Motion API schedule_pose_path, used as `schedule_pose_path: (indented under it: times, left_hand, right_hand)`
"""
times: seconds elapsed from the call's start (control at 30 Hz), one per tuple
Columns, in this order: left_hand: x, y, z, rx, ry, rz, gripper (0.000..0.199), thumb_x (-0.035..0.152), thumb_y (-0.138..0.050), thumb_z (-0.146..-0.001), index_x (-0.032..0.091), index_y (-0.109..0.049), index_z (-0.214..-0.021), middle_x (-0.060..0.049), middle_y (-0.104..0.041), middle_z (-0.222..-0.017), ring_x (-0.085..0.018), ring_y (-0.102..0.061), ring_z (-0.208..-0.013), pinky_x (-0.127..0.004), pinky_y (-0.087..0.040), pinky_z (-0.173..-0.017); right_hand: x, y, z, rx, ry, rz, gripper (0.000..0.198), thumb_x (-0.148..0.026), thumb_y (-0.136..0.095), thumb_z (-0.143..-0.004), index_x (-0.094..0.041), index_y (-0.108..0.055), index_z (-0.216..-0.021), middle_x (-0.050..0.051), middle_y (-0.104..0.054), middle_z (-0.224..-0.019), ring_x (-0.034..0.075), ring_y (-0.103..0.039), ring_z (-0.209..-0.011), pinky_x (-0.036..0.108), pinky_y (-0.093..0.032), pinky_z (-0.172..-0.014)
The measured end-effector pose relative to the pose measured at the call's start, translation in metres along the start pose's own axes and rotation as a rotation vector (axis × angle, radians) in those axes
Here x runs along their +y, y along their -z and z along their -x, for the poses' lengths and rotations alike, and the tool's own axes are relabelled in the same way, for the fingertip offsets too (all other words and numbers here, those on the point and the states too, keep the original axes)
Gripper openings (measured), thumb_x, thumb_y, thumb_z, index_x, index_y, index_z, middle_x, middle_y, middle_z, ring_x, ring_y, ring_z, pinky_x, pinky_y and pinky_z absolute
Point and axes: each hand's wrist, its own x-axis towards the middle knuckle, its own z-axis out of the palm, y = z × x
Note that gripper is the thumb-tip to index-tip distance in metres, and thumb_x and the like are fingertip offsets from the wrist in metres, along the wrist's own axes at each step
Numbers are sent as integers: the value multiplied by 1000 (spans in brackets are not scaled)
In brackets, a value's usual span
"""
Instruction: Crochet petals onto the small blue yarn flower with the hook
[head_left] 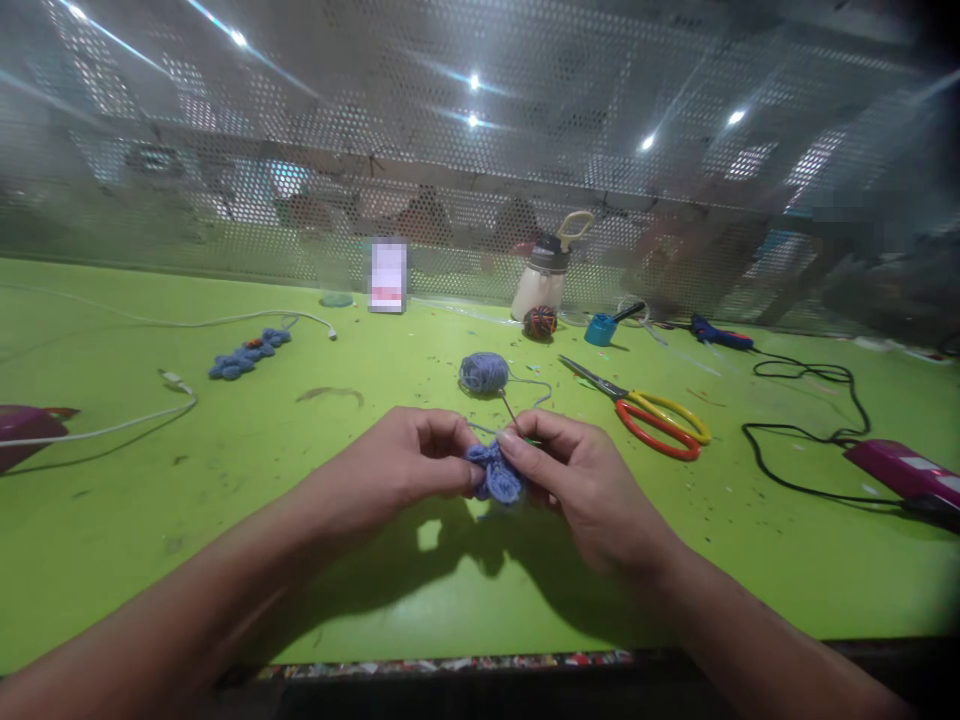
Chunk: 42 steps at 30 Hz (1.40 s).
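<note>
A small blue-violet crochet piece (501, 482) with rounded petals is held above the table between my two hands. My left hand (405, 455) pinches its left edge between thumb and fingers. On the other side, my right hand (577, 465) is closed with the thumb pressed on the piece's upper right. A thin crochet hook (509, 408) slants up and left from my right fingers, with a bit of green near them. Just beyond lies a blue-violet yarn ball (484, 372), its strand looping toward my hands. The fingertips behind the piece are partly hidden.
Scissors (660, 425) with red and yellow handles lie right of the yarn. A finished-looking crochet strip (250, 353) and white cables lie left. A phone (387, 275), bottle (541, 280), dark yarn ball (540, 322) and blue pot (600, 329) stand at the back. A purple device (904, 470) with black cord lies right.
</note>
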Motion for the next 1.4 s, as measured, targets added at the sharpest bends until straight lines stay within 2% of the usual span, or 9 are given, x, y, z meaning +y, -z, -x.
schedule_pose_path:
  times: [0.17, 0.33, 0.43, 0.53, 0.67, 0.83, 0.93, 1.1, 1.4]
  left_hand:
    - [-1, 1, -1, -36, 21, 104, 2, 15, -69, -70, 15, -66, -70, 1, -60, -64, -12, -49, -65, -26, -35, -65]
    - [0, 1, -1, -100, 8, 297, 11, 15, -65, -68, 13, -70, -77, -3, -62, -74, -14, -52, -73, -26, -38, -68]
    - [1, 0, 1, -59, 20, 364, 16, 25, -59, -74, 13, -70, -74, -6, -64, -78, -17, -54, -75, -29, -40, -68]
    - [2, -1, 1, -12, 30, 388, 26, 33, -54, -79, 14, -67, -68, -7, -63, -73, -17, -52, -69, -30, -39, -64]
    - [3, -2, 1, -12, 10, 365, 26, 36, -59, -79, 14, -68, -70, -5, -62, -72, -17, -52, -69, -30, -38, -63]
    - [1, -1, -2, -15, 32, 195, 18, 24, -78, -67, 14, -67, -76, -1, -63, -72, -14, -53, -69, -28, -37, -64]
    - [0, 0, -4, 32, 31, 157, 14, 20, -75, -67, 14, -66, -76, -1, -62, -70, -13, -51, -67, -28, -36, -64]
    - [1, -1, -5, 80, 11, 217, 9, 17, -72, -65, 14, -63, -67, 1, -58, -63, -12, -47, -61, -28, -32, -60]
    - [3, 1, -2, 86, -37, 217, 7, 17, -69, -68, 15, -63, -70, 2, -56, -63, -11, -46, -63, -27, -33, -62]
  right_hand:
    - [0, 0, 1, 3, 24, 7, 24, -36, -67, -85, -15, -60, -75, -4, -50, -62, 7, -36, -51, 21, -28, -45]
    - [-3, -4, 3, 45, 60, 90, 27, -40, -68, -82, -16, -59, -74, -2, -53, -63, 9, -42, -56, 22, -34, -49]
    - [-3, -5, 3, 62, 82, 117, 28, -41, -68, -82, -16, -59, -74, 0, -56, -66, 11, -46, -60, 24, -38, -53]
    - [-3, -5, 2, 72, 105, 139, 25, -38, -67, -83, -16, -59, -73, 1, -56, -66, 12, -48, -62, 26, -39, -55]
    - [0, -5, 2, 98, 106, 137, 26, -39, -67, -83, -17, -59, -73, 1, -56, -65, 12, -47, -60, 25, -37, -52]
    - [0, -5, 3, 109, 104, 131, 26, -40, -68, -82, -17, -57, -73, -2, -52, -64, 10, -41, -55, 23, -31, -47]
    - [-1, -4, 5, 100, 94, 134, 27, -40, -68, -83, -17, -57, -74, -3, -50, -62, 9, -37, -53, 23, -27, -46]
    - [-2, -1, 6, 53, 91, 106, 26, -41, -65, -85, -18, -57, -76, -5, -43, -58, 8, -31, -49, 24, -24, -45]
    - [-5, -3, 9, 58, 174, 164, 19, -33, -62, -88, -17, -59, -77, -5, -42, -60, 9, -33, -52, 24, -26, -47]
